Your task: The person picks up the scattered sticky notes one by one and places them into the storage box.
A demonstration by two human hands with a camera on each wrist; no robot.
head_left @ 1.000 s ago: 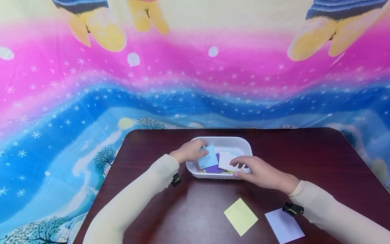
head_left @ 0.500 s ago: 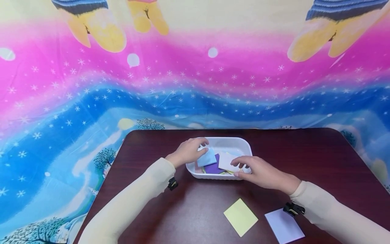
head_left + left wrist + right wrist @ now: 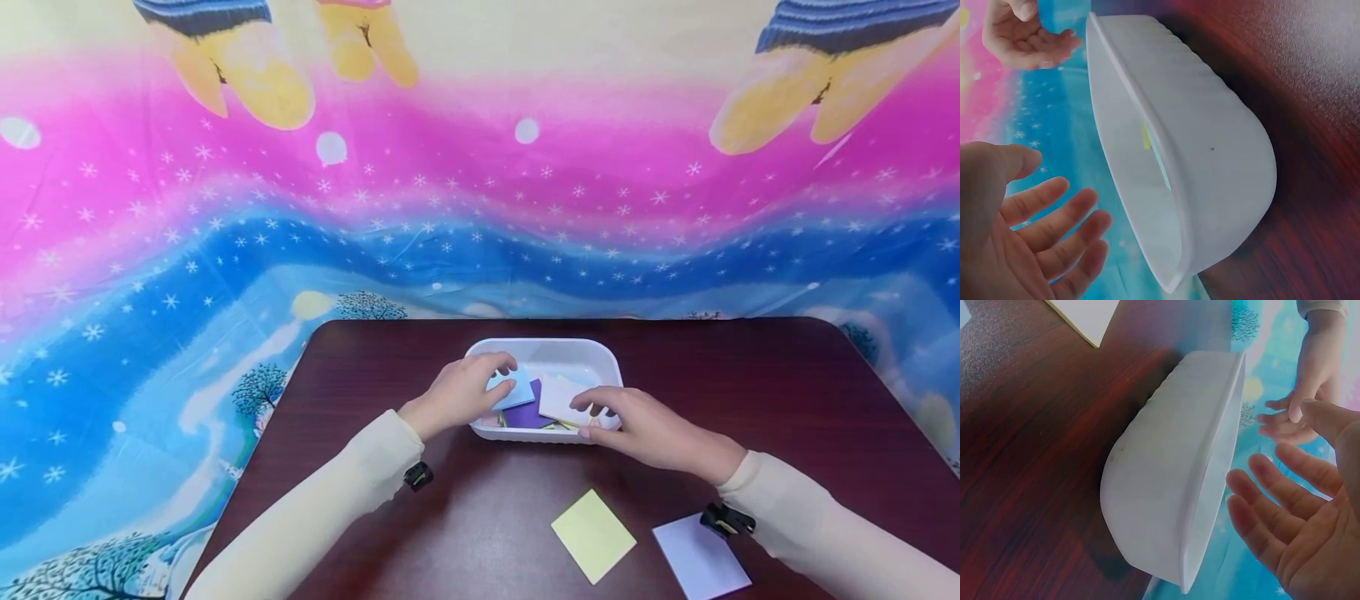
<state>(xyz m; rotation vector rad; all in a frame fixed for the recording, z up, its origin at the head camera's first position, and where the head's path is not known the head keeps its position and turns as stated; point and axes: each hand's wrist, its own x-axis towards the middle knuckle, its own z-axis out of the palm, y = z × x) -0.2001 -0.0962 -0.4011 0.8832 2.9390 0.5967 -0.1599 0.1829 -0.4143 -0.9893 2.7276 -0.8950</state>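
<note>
A white plastic basin (image 3: 542,437) holds several square paper notes. Among them are a light blue note (image 3: 519,395) on the left, a purple note (image 3: 525,416) in the middle and a white note (image 3: 557,400) on the right. My left hand (image 3: 461,398) hovers over the basin's left end, covering part of the blue note. Over the right end is my right hand (image 3: 648,429), overlapping the white note's edge. Both wrist views show relaxed, spread fingers with nothing held, above the basin's rim: the left hand (image 3: 1054,231) and the right hand (image 3: 1297,512).
On the dark wooden table (image 3: 465,517), nearer to me, lie a yellow note (image 3: 593,536) and a lavender note (image 3: 697,557), the latter partly below my right wrist. A colourful printed cloth (image 3: 480,192) hangs behind the table's far edge.
My left hand has let go of the light blue note and drawn back slightly toward me and to the left. The blue note now lies lower in the basin. My right hand has hardly moved.
</note>
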